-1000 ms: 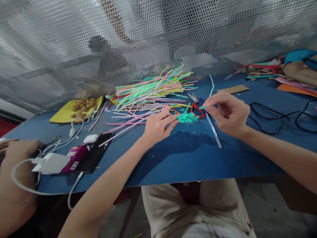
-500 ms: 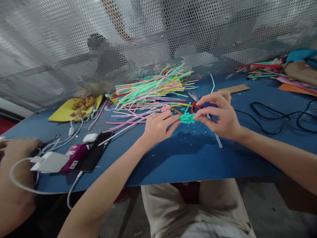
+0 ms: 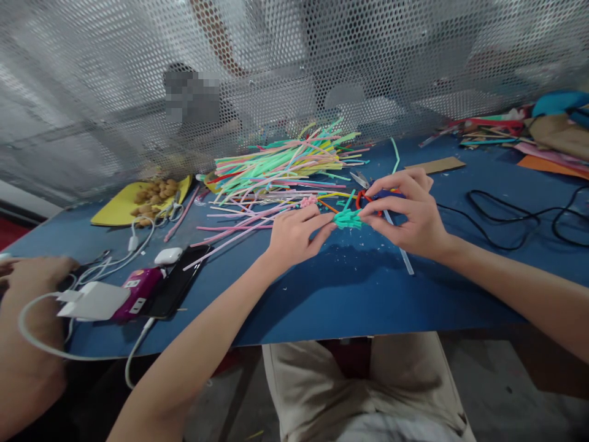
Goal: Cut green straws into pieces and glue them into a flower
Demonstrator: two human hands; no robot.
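A bundle of green pipe cleaners (image 3: 348,219), bent and twisted together, is held above the blue table (image 3: 294,313). My left hand (image 3: 300,234) pinches its left side between thumb and forefinger. At its right side, my right hand (image 3: 405,212) pinches it with thumb and fingertips. One green end sticks up from the bundle. Just behind my right hand lie pliers (image 3: 360,180) with red and blue handles, partly hidden by the fingers. A small pink twisted piece (image 3: 308,201) lies behind my left hand.
A heap of coloured pipe cleaners (image 3: 280,161) lies at the back. Leftward are a phone (image 3: 177,285), a purple power adapter (image 3: 139,293), white cables and a yellow sheet (image 3: 113,205) holding brown nuts. A black cable (image 3: 499,212) lies right. Another person's arm (image 3: 32,337) rests far left.
Almost nothing differs. The fingers of my right hand have shifted slightly on the green bundle, and the bundle has turned a little.
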